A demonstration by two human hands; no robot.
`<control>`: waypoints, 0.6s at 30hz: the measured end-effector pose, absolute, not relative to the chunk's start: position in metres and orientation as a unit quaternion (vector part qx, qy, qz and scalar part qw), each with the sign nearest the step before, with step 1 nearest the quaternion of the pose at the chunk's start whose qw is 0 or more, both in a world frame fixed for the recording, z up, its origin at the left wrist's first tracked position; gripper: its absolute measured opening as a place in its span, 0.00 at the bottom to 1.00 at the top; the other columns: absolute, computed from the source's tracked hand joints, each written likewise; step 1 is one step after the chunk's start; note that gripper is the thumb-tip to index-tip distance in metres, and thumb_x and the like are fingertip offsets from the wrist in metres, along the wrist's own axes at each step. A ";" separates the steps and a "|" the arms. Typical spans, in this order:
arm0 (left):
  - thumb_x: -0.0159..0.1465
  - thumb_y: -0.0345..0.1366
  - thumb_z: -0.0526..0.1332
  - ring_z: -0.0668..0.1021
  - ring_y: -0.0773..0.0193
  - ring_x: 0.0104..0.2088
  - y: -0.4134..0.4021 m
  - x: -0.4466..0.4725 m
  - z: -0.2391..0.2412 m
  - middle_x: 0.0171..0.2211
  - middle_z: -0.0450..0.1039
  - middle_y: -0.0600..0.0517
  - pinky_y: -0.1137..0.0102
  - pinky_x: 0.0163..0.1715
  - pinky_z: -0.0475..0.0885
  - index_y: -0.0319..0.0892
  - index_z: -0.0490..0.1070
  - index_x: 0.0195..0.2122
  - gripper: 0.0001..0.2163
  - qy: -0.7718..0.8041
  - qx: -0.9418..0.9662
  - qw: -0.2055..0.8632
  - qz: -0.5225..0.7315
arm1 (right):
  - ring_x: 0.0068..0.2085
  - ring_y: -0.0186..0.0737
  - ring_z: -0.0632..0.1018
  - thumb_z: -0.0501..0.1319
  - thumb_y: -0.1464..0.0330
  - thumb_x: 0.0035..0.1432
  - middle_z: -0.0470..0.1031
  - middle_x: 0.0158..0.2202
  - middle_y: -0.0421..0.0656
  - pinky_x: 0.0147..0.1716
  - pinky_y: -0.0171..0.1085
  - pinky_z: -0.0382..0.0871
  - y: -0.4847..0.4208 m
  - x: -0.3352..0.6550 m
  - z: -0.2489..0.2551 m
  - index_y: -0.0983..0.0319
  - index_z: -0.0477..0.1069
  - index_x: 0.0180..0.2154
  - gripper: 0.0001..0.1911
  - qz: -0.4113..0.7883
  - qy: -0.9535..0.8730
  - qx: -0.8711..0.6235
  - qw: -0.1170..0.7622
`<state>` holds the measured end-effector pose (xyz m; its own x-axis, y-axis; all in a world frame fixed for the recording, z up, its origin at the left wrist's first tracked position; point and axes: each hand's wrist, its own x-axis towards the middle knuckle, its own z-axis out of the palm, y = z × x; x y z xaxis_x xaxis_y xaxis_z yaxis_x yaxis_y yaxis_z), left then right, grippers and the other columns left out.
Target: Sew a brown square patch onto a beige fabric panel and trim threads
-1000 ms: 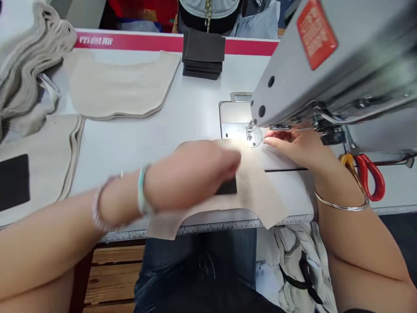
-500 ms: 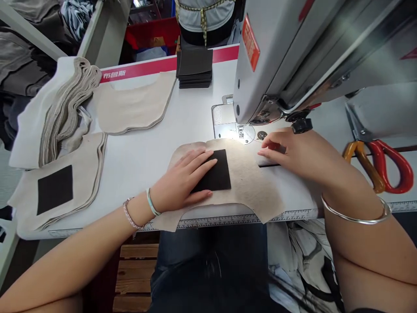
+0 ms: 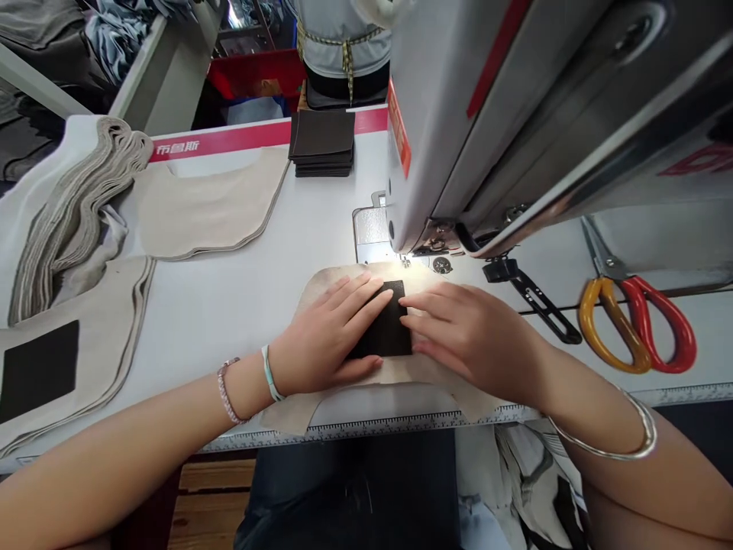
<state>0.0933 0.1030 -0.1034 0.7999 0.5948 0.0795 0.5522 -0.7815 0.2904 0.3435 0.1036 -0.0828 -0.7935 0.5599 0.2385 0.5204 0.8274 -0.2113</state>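
A beige fabric piece (image 3: pixel 321 294) lies on the white table in front of the sewing machine (image 3: pixel 452 137), its front corners reaching the ruler edge. On it rests a black square patch (image 3: pixel 385 334). My left hand (image 3: pixel 326 332) lies flat, fingers spread over the patch's left side and the fabric. From the right, my right hand (image 3: pixel 475 332) reaches over the fabric, fingers loosely extended, its fingertips at the patch's right edge. The lit needle area (image 3: pixel 405 261) is just behind the fabric's far edge.
Scissors (image 3: pixel 618 305) with orange and red handles lie at right, beside a black slotted lever (image 3: pixel 538 302). Black squares (image 3: pixel 322 137) are stacked at the back. Beige pieces (image 3: pixel 211 202) and a patched stack (image 3: pixel 108 321) are at left. Another person (image 3: pixel 343 53) is beyond the table.
My right hand has moved left from beside the needle plate onto the fabric and patch. My left hand stays on the patch. The camera view has shifted, and the slotted lever now shows.
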 end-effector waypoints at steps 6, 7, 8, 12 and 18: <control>0.64 0.54 0.56 0.60 0.39 0.66 0.110 0.090 -0.106 0.65 0.56 0.31 0.45 0.64 0.61 0.30 0.52 0.65 0.37 0.289 0.946 0.115 0.087 | 0.48 0.52 0.75 0.61 0.68 0.61 0.77 0.51 0.49 0.41 0.48 0.74 0.101 0.342 -0.084 0.64 0.76 0.45 0.12 0.050 -0.943 -0.305 0.127; 0.64 0.54 0.56 0.60 0.39 0.66 0.112 0.090 -0.107 0.65 0.56 0.31 0.45 0.64 0.61 0.30 0.52 0.65 0.37 0.286 0.947 0.117 0.090 | 0.48 0.53 0.75 0.61 0.68 0.61 0.77 0.51 0.49 0.41 0.48 0.74 0.102 0.342 -0.084 0.64 0.76 0.46 0.13 0.048 -0.941 -0.310 0.126; 0.64 0.54 0.56 0.60 0.39 0.66 0.115 0.090 -0.107 0.65 0.56 0.31 0.45 0.64 0.61 0.30 0.52 0.65 0.37 0.285 0.946 0.120 0.092 | 0.48 0.53 0.75 0.61 0.68 0.61 0.77 0.51 0.49 0.41 0.49 0.74 0.104 0.342 -0.083 0.65 0.76 0.46 0.13 0.046 -0.941 -0.313 0.123; 0.63 0.54 0.57 0.58 0.40 0.67 0.125 0.092 -0.108 0.66 0.55 0.31 0.45 0.65 0.59 0.30 0.52 0.65 0.38 0.287 0.945 0.130 0.088 | 0.48 0.55 0.75 0.60 0.66 0.62 0.76 0.51 0.52 0.44 0.51 0.73 0.109 0.344 -0.082 0.68 0.75 0.47 0.15 0.039 -0.941 -0.318 0.106; 0.62 0.53 0.58 0.57 0.39 0.67 0.137 0.093 -0.107 0.65 0.55 0.32 0.45 0.67 0.55 0.30 0.52 0.65 0.38 0.292 0.942 0.137 0.091 | 0.53 0.59 0.72 0.63 0.64 0.60 0.74 0.54 0.54 0.49 0.54 0.71 0.110 0.344 -0.080 0.68 0.73 0.50 0.19 0.057 -0.932 -0.349 0.081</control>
<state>0.0933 0.1375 -0.1071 0.8126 0.5757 0.0909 0.5259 -0.7914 0.3116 0.3441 0.1105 -0.0799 -0.7438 0.6590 0.1119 0.6403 0.7505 -0.1633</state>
